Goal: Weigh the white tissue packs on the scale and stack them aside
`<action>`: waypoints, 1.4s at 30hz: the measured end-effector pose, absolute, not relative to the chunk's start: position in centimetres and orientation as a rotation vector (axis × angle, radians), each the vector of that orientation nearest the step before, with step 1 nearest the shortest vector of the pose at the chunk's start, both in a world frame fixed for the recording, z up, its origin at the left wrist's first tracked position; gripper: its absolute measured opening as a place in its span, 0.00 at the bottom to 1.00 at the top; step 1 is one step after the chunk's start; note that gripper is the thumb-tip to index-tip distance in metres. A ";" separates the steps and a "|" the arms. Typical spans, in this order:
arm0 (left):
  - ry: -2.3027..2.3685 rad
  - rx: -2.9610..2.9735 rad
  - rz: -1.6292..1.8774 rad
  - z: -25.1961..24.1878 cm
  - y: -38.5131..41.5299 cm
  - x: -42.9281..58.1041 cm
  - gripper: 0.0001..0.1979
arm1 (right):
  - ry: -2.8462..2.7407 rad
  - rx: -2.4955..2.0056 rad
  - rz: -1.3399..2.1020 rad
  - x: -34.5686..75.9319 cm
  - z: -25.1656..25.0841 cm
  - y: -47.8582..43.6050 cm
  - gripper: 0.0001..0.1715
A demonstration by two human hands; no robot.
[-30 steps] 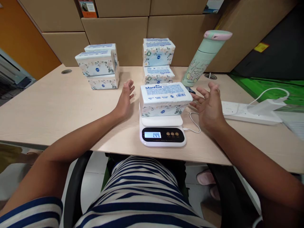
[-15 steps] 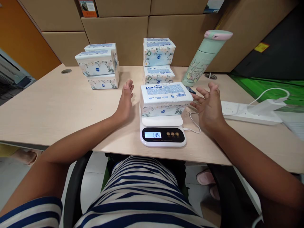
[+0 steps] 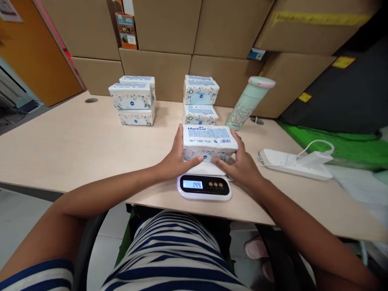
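my left hand (image 3: 175,161) and right hand (image 3: 242,166) reach forward with the forearms angled in toward each other. each grip is closed on one end of the tissue pack (image 3: 209,141): thumbs press its near face, fingers curl round the short sides, and the palms face each other. the pack lies flat and level between my palms, on the platform of the scale (image 3: 203,189). the scale's lit display, just below my thumbs, reads 144.

straight beyond the pack is a stack of two more tissue packs (image 3: 200,99), and beyond my left grip, well apart, is a second stack (image 3: 133,99). a mint bottle (image 3: 247,105) with its pink lid on stands just past my right fingers. closed cardboard boxes (image 3: 160,72) wall off the far side.

the scale sits close to the near edge of the worktop (image 3: 69,141), just ahead of my lap. left of my left grip the surface is bare and wide. right of my right grip a white power strip (image 3: 291,163) with a plugged charger lies near.
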State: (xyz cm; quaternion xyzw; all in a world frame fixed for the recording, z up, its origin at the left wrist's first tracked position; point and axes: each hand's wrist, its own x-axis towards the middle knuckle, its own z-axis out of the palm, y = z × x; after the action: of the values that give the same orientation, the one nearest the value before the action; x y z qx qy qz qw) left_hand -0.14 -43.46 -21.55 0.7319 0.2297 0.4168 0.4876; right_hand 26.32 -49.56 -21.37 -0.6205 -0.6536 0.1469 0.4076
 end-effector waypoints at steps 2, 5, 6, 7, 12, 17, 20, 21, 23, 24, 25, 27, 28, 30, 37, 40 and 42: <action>0.554 1.818 1.011 -21.0 -43.7 -0.4 0.67 | -1.632 -1.589 0.324 25.8 -21.1 -49.8 0.71; 0.536 1.898 1.089 -19.4 -44.6 -2.1 0.64 | -1.610 -1.537 0.208 24.0 -19.9 -49.9 0.70; 0.546 1.936 1.125 -18.9 -45.0 -3.2 0.63 | -1.627 -1.506 0.177 23.1 -19.3 -49.7 0.67; 0.573 1.973 1.155 -18.4 -45.3 -4.7 0.61 | -1.668 -1.480 0.169 21.9 -18.5 -49.4 0.63; 0.921 2.042 1.082 -17.9 -45.1 -14.9 0.56 | -2.097 -1.453 0.275 13.2 -14.8 -46.0 0.46; 1.215 2.011 0.932 -19.2 -40.9 -22.6 0.59 | -2.518 -1.546 0.136 5.0 -14.4 -40.5 0.34; 1.377 1.972 0.918 -18.8 -38.0 -24.5 0.56 | -2.669 -1.515 -0.110 2.9 -14.6 -37.7 0.31; 1.430 1.967 0.902 -18.4 -37.2 -24.9 0.54 | -2.696 -1.516 -0.177 2.6 -14.6 -37.0 0.31; 1.517 2.003 0.847 -17.3 -35.9 -25.1 0.50 | -2.721 -1.537 -0.259 2.3 -14.4 -36.1 0.33; 1.550 2.036 0.810 -16.8 -35.4 -25.1 0.48 | -2.722 -1.549 -0.276 2.1 -14.3 -35.8 0.34; 1.579 2.068 0.770 -16.4 -34.9 -25.0 0.47 | -2.717 -1.562 -0.284 2.0 -14.1 -35.6 0.34; 1.626 2.125 0.687 -15.8 -34.2 -24.6 0.45 | -2.702 -1.587 -0.296 1.9 -14.0 -35.5 0.35; 1.657 2.158 0.663 -15.7 -34.0 -24.3 0.45 | -2.696 -1.597 -0.297 2.0 -13.9 -35.4 0.35; 1.731 2.273 0.696 -16.0 -34.2 -23.4 0.44 | -2.659 -1.593 -0.297 3.1 -13.8 -35.1 0.35; 1.193 2.747 0.972 -18.2 -39.4 -13.7 0.37 | -1.606 -1.417 0.201 16.1 -15.2 -32.2 0.32; 0.976 2.321 0.938 -17.9 -38.6 -5.9 0.47 | -1.321 -1.390 0.431 20.9 -15.8 -31.9 0.39; 1.025 1.821 1.038 -17.1 -36.2 -0.8 0.50 | -1.422 -1.358 0.491 22.3 -16.1 -32.1 0.41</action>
State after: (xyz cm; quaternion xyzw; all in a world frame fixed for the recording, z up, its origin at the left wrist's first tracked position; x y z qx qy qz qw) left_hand -0.80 -36.24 -17.05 0.7175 0.4038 0.4090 0.3935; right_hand 22.33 -32.14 -16.05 -0.5687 -0.5954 0.2054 0.5290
